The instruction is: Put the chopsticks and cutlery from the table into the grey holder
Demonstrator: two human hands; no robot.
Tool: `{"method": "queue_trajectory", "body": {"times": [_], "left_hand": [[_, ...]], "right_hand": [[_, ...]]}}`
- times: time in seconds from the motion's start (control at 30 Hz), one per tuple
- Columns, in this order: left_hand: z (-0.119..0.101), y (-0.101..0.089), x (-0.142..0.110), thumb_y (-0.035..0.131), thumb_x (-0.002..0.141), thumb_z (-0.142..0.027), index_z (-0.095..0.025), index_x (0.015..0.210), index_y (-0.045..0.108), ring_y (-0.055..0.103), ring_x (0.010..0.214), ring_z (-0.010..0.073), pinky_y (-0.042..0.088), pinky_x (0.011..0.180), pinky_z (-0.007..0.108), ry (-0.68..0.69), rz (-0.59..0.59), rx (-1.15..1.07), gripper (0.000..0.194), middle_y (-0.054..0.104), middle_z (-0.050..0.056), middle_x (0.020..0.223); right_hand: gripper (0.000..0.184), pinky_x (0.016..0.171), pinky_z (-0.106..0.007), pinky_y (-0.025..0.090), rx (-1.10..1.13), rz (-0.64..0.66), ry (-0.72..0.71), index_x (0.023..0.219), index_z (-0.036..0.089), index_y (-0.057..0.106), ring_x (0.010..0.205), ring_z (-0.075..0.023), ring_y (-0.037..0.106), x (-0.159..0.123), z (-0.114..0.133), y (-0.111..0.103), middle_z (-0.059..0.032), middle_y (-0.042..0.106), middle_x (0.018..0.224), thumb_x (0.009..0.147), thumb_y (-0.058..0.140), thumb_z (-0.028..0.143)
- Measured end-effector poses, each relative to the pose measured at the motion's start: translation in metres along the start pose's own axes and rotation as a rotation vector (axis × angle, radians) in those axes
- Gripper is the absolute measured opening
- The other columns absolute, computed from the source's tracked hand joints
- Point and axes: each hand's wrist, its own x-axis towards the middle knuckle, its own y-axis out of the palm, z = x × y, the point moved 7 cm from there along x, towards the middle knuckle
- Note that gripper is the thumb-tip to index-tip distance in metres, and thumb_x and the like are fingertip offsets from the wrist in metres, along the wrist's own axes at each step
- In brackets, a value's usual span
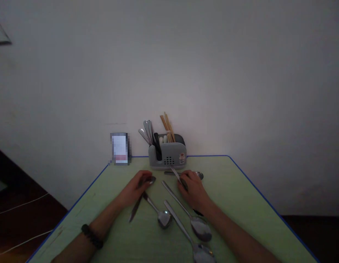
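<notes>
My left hand (pixel 138 185) is closed around a metal spoon (pixel 152 179); the bowl shows by my fingertips, and what looks like its handle slants down toward me. My right hand (pixel 193 188) grips another spoon (pixel 174 172), its handle pointing up and left, its bowl partly covered by my fingers. Behind that hand, a spoon (pixel 199 175) lies crosswise in front of the holder. Between my forearms rest a short spoon (pixel 164 219), a larger spoon (pixel 201 229) and, nearest me, a big spoon (pixel 203 252) cut off by the frame edge.
A grey utensil holder (pixel 173 153) stands against the wall, with metal handles (pixel 147 129) at left and wooden chopsticks (pixel 168 126) at right. A blurred-out phone-like device (pixel 120 149) is at the back left. Blue edging borders the green table (pixel 232 190).
</notes>
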Motion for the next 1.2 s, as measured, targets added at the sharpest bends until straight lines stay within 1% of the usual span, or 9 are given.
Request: {"method": "queue_trajectory", "body": {"times": [0.13,0.23,0.33,0.43,0.53,0.73,0.9,1.07,1.2], "left_hand": [[-0.005,0.000,-0.004,0.040,0.087,-0.022,-0.020,0.106,0.047,0.059,0.095,0.0178,0.047,0.088,0.038,0.025,-0.068,0.081,0.021,0.059,0.007,0.103],[-0.013,0.001,-0.003,0.039,0.084,-0.017,-0.020,0.105,0.049,0.053,0.103,0.0204,0.042,0.095,0.041,0.080,-0.081,0.213,0.023,0.055,0.008,0.107],[-0.021,0.002,-0.002,0.039,0.084,-0.016,-0.019,0.103,0.051,0.048,0.108,0.0219,0.039,0.098,0.042,0.131,-0.074,0.261,0.023,0.053,0.009,0.108],[-0.026,0.001,-0.005,0.039,0.087,-0.022,-0.019,0.103,0.051,0.048,0.107,0.0216,0.040,0.097,0.041,0.152,-0.077,0.269,0.020,0.054,0.009,0.108],[-0.030,0.004,-0.007,0.041,0.088,-0.027,-0.020,0.103,0.052,0.049,0.106,0.0217,0.040,0.096,0.040,0.156,-0.078,0.277,0.020,0.056,0.009,0.107],[-0.035,0.021,0.003,0.050,0.086,-0.035,-0.020,0.108,0.054,0.051,0.103,0.0213,0.040,0.095,0.038,0.207,-0.015,0.272,0.027,0.059,0.008,0.107],[-0.042,0.028,0.011,0.047,0.088,-0.034,-0.020,0.104,0.060,0.053,0.099,0.0195,0.042,0.093,0.035,0.250,-0.014,0.263,0.025,0.059,0.007,0.098],[-0.038,0.022,0.009,0.047,0.088,-0.034,-0.021,0.102,0.059,0.053,0.101,0.0191,0.043,0.092,0.034,0.218,-0.056,0.237,0.023,0.057,0.007,0.104],[-0.036,0.021,0.009,0.048,0.087,-0.034,-0.020,0.099,0.060,0.057,0.090,0.0175,0.046,0.085,0.031,0.181,-0.034,0.208,0.022,0.062,0.005,0.096]], "right_hand": [[0.024,0.094,-0.044,0.036,-0.014,-0.037,0.059,0.104,0.017,0.060,0.109,-0.0262,0.047,-0.001,-0.004,-0.001,-0.0128,0.056,0.114,0.083,0.054,0.026],[0.032,0.097,-0.043,0.034,-0.009,0.018,0.064,0.113,0.017,0.057,0.111,-0.0255,0.047,0.000,-0.005,0.003,-0.0123,0.056,0.117,0.083,0.054,0.026],[0.035,0.095,-0.039,0.035,-0.020,0.082,0.074,0.116,0.015,0.056,0.107,-0.0238,0.050,0.001,-0.005,0.007,-0.0112,0.059,0.114,0.081,0.054,0.018],[0.033,0.089,-0.038,0.038,-0.063,0.105,0.115,0.115,0.014,0.056,0.100,-0.0237,0.053,0.003,-0.005,0.006,-0.0110,0.062,0.107,0.082,0.053,0.017],[0.026,0.084,-0.038,0.039,-0.099,0.146,0.116,0.109,0.015,0.058,0.096,-0.0248,0.054,0.003,-0.001,0.006,-0.0114,0.063,0.101,0.085,0.053,0.023],[0.019,0.080,-0.036,0.040,-0.150,0.163,0.104,0.099,0.017,0.059,0.089,-0.0238,0.056,0.001,0.006,0.011,-0.0092,0.062,0.098,0.088,0.050,0.029],[0.014,0.074,-0.031,0.043,-0.066,0.119,0.063,0.096,0.019,0.056,0.083,-0.0195,0.055,-0.002,0.009,0.008,-0.0067,0.060,0.097,0.089,0.049,0.028],[0.011,0.070,-0.028,0.045,0.070,0.132,-0.025,0.093,0.019,0.055,0.078,-0.0165,0.056,-0.002,0.016,0.005,-0.0049,0.058,0.091,0.089,0.048,0.027],[0.011,0.071,-0.029,0.045,0.076,0.116,-0.046,0.093,0.019,0.056,0.078,-0.0169,0.055,-0.002,0.019,0.004,-0.0048,0.058,0.089,0.088,0.048,0.026]]}}
